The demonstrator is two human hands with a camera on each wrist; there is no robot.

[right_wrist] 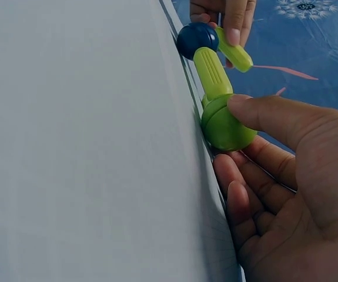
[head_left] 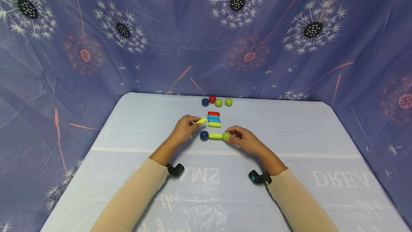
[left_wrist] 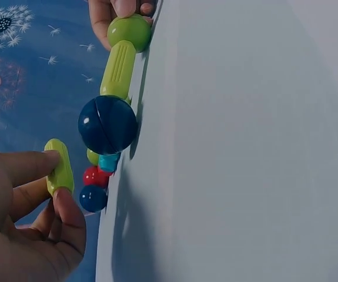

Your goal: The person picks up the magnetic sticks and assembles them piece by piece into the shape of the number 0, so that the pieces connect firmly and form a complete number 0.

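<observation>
My left hand (head_left: pixel 186 129) pinches a yellow-green stick (left_wrist: pixel 59 167) between thumb and fingers, above the table and left of the stacked sticks. My right hand (head_left: pixel 246 140) holds a green ball (right_wrist: pixel 227 124) by thumb and fingers. That ball is joined to a yellow-green stick (head_left: pixel 215 136), whose other end meets a dark blue ball (head_left: pixel 204 135), forming a bar lying left to right. Just behind the bar is a row of loose sticks: a yellow-green one (head_left: pixel 214 124), blue ones (head_left: pixel 214 118) and a red one (head_left: pixel 214 113).
Farther back on the table (head_left: pixel 128 124) stand a dark blue ball (head_left: pixel 205 102), a red ball (head_left: pixel 212 99) and two green balls (head_left: pixel 218 102). A patterned blue cloth (head_left: pixel 180 38) hangs behind the table's back edge.
</observation>
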